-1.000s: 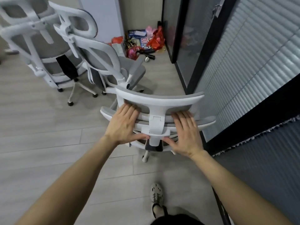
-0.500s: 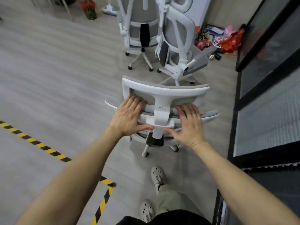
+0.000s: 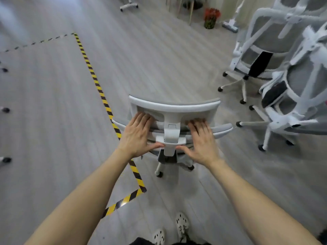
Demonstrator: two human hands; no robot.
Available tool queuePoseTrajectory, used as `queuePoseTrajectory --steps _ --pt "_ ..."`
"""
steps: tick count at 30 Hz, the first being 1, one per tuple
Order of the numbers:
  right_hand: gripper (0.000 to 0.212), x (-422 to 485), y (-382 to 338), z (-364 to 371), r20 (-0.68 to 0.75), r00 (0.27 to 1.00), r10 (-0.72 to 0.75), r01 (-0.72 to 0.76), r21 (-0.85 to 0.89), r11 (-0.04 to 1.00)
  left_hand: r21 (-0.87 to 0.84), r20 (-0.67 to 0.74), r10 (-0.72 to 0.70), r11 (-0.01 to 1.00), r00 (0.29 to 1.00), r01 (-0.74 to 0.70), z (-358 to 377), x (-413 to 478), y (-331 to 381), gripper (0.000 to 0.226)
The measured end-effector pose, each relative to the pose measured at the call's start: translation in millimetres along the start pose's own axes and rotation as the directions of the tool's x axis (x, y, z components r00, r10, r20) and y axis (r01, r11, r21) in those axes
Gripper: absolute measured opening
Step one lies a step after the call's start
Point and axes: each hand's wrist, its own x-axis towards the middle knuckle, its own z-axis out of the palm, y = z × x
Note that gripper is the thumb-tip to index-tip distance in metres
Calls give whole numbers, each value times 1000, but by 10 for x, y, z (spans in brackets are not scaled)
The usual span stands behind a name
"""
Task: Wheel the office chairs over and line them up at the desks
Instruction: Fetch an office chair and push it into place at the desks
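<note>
Straight ahead of me, the office chair (image 3: 174, 110) stands with its back toward me, its wide backrest running crosswise. My left hand (image 3: 138, 137) and right hand (image 3: 201, 140) grip the frame either side of the centre post, fingers curled over the top, thumbs beneath, equally near. Striped floor tape (image 3: 99, 89) runs just left of the chair's base. Two parked chairs (image 3: 276, 68) crowd the right; open floor lies ahead-left, the likelier way to push. No desks show.

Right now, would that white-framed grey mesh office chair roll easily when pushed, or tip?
The white-framed grey mesh office chair probably rolls easily: casters on smooth grey plank floor. Both hands push high, so catching the yellow-black tape might tip it.
</note>
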Motion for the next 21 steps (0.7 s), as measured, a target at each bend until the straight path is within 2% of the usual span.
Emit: queuePoseTrajectory --steps 5,10,16,21 --pt "113 825 -511 272 93 972 -216 210 70 975 39 94 -265 964 960 263 30 -293 -612 132" --pt "112 1497 -1187 495 137 907 -398 382 131 915 84 134 -445 895 885 437 125 -611 -1197 134" --pt "115 2232 -2109 871 111 833 -542 512 217 831 69 113 -568 823 815 564 316 -966 -2141 132" --pt "112 2835 -3054 1154 86 808 -583 546 264 795 58 98 -587 810 804 584 425 -1179 -3213 126"
